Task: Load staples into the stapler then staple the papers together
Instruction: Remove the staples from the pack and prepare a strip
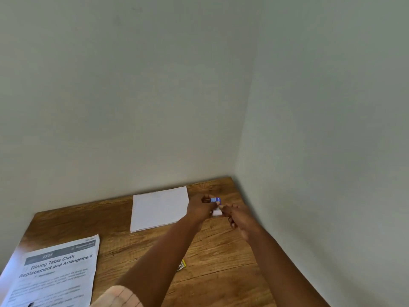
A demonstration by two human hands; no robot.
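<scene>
Left hand [200, 208] fingers grip a small blue stapler [215, 200]; right hand [240, 219] fingers pinch its white part; wood-grain table [221, 262]

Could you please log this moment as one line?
left hand: holds small blue stapler | right hand: at white piece | blank papers: on table, unstapled

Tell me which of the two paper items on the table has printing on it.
The sheet at the near left corner, headed "Dining Table Cloth Replacement and Arrangement". The other, the stack of papers by the far wall beside the left hand, shows a blank white top.
</scene>
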